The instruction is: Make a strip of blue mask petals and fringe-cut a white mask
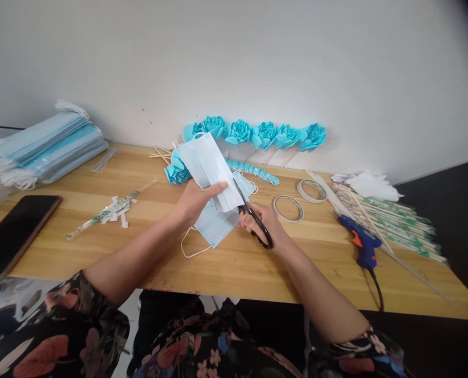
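My left hand (197, 200) grips a pale blue and white face mask (214, 165) above the table, thumb on top. In my right hand (259, 218) is a pair of black-handled scissors (257, 223), whose blades meet the right edge of the held mask. Beneath, another light blue face mask (214, 223) lies on the wood with its white ear loop curling toward me. A blue folded flower (177, 169) rests just left of the held mask. The blade tips are partly hidden by the mask.
Several blue flowers (239, 131) lean along the wall. A stack of masks (48, 149), a phone (19, 233) and paper scraps (119, 210) lie left. Tape rolls (289, 209), a blue glue gun (362, 239) and wrapped sticks (399, 226) are right.
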Tool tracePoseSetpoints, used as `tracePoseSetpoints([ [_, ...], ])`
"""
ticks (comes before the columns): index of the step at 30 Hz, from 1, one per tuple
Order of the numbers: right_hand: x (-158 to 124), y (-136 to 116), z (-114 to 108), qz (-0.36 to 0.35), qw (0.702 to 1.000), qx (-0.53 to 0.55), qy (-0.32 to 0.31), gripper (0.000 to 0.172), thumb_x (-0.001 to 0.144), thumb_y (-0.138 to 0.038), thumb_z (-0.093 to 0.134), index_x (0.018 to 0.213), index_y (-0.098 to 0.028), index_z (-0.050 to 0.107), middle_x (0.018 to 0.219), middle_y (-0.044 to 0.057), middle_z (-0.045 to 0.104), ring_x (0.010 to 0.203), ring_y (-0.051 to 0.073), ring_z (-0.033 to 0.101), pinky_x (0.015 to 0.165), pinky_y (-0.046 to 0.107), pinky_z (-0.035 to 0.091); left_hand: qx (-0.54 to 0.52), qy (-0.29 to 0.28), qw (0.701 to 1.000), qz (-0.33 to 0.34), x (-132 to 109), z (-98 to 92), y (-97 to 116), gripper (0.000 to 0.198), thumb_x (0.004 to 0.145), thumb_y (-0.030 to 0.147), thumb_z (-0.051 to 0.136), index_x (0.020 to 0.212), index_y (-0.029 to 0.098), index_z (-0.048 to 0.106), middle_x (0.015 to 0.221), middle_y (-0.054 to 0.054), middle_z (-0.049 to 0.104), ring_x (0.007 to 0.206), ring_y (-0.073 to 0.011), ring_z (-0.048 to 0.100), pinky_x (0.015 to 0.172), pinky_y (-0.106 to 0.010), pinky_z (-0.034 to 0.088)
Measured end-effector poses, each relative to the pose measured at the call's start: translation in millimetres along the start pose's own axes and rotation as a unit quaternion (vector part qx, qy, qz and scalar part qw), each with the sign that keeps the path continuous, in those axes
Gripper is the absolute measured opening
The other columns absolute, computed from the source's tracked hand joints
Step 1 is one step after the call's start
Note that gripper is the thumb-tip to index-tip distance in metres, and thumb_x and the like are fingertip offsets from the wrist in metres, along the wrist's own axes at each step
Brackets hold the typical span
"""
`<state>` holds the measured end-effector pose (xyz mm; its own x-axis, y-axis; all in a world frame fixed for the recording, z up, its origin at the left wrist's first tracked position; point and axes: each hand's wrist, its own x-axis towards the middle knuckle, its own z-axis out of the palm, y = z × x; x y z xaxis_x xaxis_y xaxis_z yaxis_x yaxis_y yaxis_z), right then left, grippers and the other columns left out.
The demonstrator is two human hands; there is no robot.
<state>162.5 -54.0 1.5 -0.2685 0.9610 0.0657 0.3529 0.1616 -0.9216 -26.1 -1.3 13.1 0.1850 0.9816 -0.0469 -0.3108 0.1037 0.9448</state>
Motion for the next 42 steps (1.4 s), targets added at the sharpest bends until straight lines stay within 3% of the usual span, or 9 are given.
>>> tracePoseSetpoints([
  [12,2.4,-1.3,-0.8,0.018,0.999,0.029,0.006,0.056,0.076,-0.075,0.063,0.067,-0.021,0.051,0.057,-0.003,0.047,0.052,0.011,0.040,0.051,0.026,0.031,0.102,0.016,0.994,0.041,-1.0,-0.6,0.0,0.040,0.069,0.038,0.083,0.099,0.013,0.073,0.105,-0.013,0.077,0.101,-0.0322,0.070,0.085,-0.044,0.059],
  [24,0.6,-5.2,-1.6,0.002,0.999,0.033,-0.005,0.056,0.079,-0.076,0.060,0.078,-0.020,0.055,0.067,0.000,0.053,0.055,0.011,0.043,0.050,0.025,0.034,0.105,-0.028,0.993,0.035,-3.7,0.9,-6.9,0.039,0.071,0.043,0.083,0.096,0.015,0.073,0.099,-0.010,0.077,0.092,-0.0279,0.072,0.075,-0.036,0.060],
  [29,1.4,0.5,-1.6,-0.001,1.000,0.024,0.001,0.057,0.081,-0.078,0.057,0.077,-0.021,0.053,0.065,0.000,0.052,0.055,0.012,0.043,0.050,0.026,0.034,0.114,-0.034,0.992,0.034,-2.6,-0.7,-9.8,0.039,0.072,0.043,0.082,0.097,0.015,0.072,0.099,-0.011,0.077,0.090,-0.0279,0.072,0.073,-0.037,0.060],
  [42,-2.4,-14.8,-2.4,0.007,1.000,0.014,0.018,0.059,0.081,-0.078,0.055,0.067,-0.021,0.053,0.054,-0.003,0.048,0.050,0.012,0.048,0.052,0.027,0.038,0.123,-0.034,0.991,0.036,-4.8,2.2,-5.3,0.039,0.071,0.042,0.082,0.096,0.014,0.073,0.098,-0.011,0.077,0.091,-0.0278,0.072,0.074,-0.037,0.061],
])
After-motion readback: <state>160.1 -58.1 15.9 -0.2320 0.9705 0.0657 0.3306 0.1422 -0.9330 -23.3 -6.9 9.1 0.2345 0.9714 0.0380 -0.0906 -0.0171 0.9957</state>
